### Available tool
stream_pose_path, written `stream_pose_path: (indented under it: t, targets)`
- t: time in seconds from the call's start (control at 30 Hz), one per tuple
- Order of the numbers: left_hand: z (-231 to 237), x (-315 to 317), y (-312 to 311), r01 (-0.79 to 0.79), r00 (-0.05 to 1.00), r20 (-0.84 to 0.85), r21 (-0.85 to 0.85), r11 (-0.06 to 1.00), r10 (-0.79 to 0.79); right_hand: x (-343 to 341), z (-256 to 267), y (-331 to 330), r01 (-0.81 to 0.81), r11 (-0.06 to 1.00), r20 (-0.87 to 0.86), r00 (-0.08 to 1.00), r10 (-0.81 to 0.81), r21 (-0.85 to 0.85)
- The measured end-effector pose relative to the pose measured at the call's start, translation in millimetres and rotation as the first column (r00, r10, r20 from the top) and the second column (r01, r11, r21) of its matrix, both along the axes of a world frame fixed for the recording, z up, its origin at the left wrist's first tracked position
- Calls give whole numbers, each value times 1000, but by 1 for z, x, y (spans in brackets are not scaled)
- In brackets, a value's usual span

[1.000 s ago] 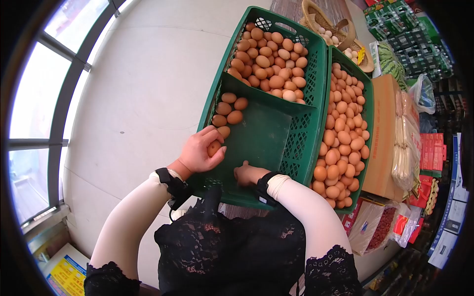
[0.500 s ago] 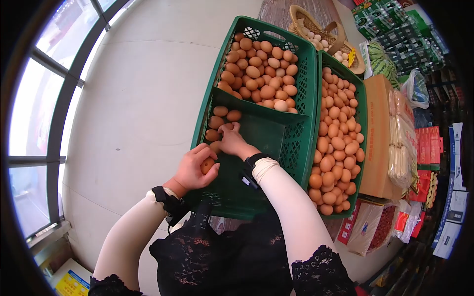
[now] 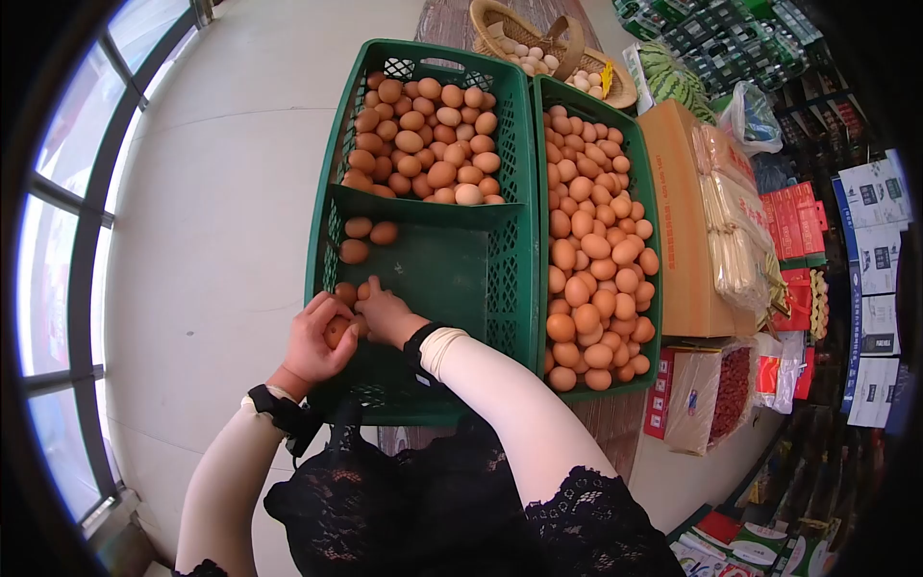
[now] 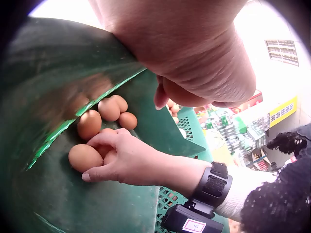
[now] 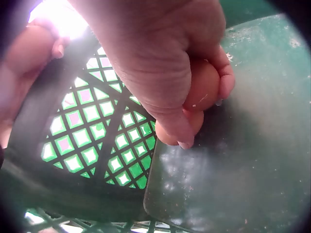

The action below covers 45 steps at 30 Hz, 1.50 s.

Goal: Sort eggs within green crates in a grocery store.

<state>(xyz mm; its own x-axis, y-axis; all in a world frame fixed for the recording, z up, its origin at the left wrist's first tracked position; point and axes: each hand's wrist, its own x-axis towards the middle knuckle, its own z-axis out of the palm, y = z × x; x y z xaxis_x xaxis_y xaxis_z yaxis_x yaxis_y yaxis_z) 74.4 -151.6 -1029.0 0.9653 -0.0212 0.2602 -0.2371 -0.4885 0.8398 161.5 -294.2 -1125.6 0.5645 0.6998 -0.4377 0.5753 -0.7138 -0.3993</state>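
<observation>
My left hand [image 3: 322, 338] holds a brown egg [image 3: 336, 332] in curled fingers over the left side of the green crate's [image 3: 519, 288] near compartment. Close beside it, my right hand [image 3: 386, 315] reaches down inside with fingers curled round eggs. In the right wrist view, one egg [image 5: 203, 85] lies under those fingers and a second egg [image 5: 167, 133] by the thumb. Another egg [image 4: 85, 158] lies by the right thumb in the left wrist view. Toward the divider [image 3: 433, 211] rest several loose eggs [image 3: 354, 252]. Palm and fingers partly hide the gripped eggs.
The crate's far compartment is full of brown eggs [image 3: 441, 174]. A second green crate [image 3: 656, 332] of eggs adjoins on the right, then a cardboard box [image 3: 673, 212]. A wicker basket [image 3: 490, 29] of pale eggs stands beyond; glass panes [image 3: 58, 279] are at left.
My right hand has come from the crate floor to the eggs at left, then nearer my body beside my left hand. My left hand keeps its egg. The head view has shifted.
</observation>
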Motion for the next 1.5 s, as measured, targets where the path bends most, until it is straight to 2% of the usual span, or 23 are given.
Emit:
stream_pose_path:
  t: [0.1, 0.13, 0.17, 0.23, 0.3, 0.37, 0.4, 0.43, 0.5, 0.57, 0.6, 0.67, 0.8, 0.93, 1.03, 1.13, 1.17, 1.23, 1.27, 1.3, 1.37, 1.47, 1.5]
  targets:
    - [4, 0, -3, -4, 1000, -16, 11, 1000, 4, 0, 12, -14, 62, 998, -39, 997, -61, 25]
    - [4, 1, -3, -6, 1000, -22, 23, 1000, 6, 2, 36, -23, 166, 984, -117, 980, -158, 59]
    - [4, 0, -4, -9, 999, -30, 35, 999, 10, 4, 60, -35, 177, 983, -115, 979, -170, 51]
    - [7, 1, -5, -4, 1000, -18, 18, 1000, 4, 7, 105, -67, 285, 897, -145, 957, -250, 337]
    - [7, 0, -5, -3, 1000, -30, 44, 999, 4, 9, 145, -119, 288, 831, -68, 954, -292, 475]
    - [7, 0, -5, -3, 1000, -22, 39, 999, 4, -1, 201, -181, 507, 699, -123, 843, -523, 505]
    - [7, -1, -6, -4, 1000, -19, 45, 999, 5, -6, 222, -214, 583, 643, -150, 788, -598, 497]
    - [7, 0, -6, -7, 1000, -14, 52, 999, 8, -11, 226, -254, 583, 644, -144, 786, -601, 496]
    - [9, 0, -8, 1, 1000, -10, 57, 998, 0, -29, 216, -332, 722, 512, -24, 589, -808, 465]
    - [9, -1, -9, -7, 1000, -20, 69, 998, 9, -50, 221, -367, 946, 179, -355, 271, -895, 270]
    - [8, -1, -9, -10, 1000, -16, 74, 997, 11, -59, 214, -381, 946, 175, -355, 268, -896, 273]
    - [8, 0, -10, -9, 1000, -7, 88, 996, 9, -68, 190, -408, 978, -19, -441, 76, -894, 207]
    - [9, -1, -13, -12, 1000, -6, 126, 992, 13, -63, 170, -420, 979, -75, -590, 52, -806, 189]
    - [8, -1, -13, -20, 1000, -7, 165, 986, 21, -58, 175, -418, 981, -71, -571, 47, -820, 183]
    - [9, 0, -15, -22, 1000, -10, 177, 984, 24, -49, 188, -423, 985, 5, -319, 60, -946, 170]
    - [10, 0, -16, -23, 1000, 4, 185, 982, 23, -21, 189, -432, 947, 217, -8, 225, -974, 238]
    - [9, 0, -17, -17, 1000, 5, 186, 982, 16, -14, 184, -432, 948, 211, -9, 219, -976, 239]
    - [8, 0, -15, -17, 1000, -12, 204, 979, 20, -1, 173, -428, 892, 422, 420, 325, -848, 162]
    - [8, 1, -15, -18, 1000, -9, 206, 978, 20, 5, 172, -428, 924, 369, 346, 316, -883, 98]
    - [8, 1, -15, -18, 1000, -8, 203, 979, 20, 10, 172, -428, 923, 371, 345, 318, -883, 100]
    - [8, -1, -14, -21, 1000, -13, 203, 979, 25, 16, 173, -427, 941, 337, 195, 324, -926, 33]
    - [8, 0, -14, -17, 1000, -2, 200, 980, 18, 11, 164, -436, 958, 259, 66, 252, -965, 123]
    - [8, 0, -14, -22, 1000, -4, 197, 980, 24, 5, 160, -433, 957, 264, 69, 257, -964, 120]
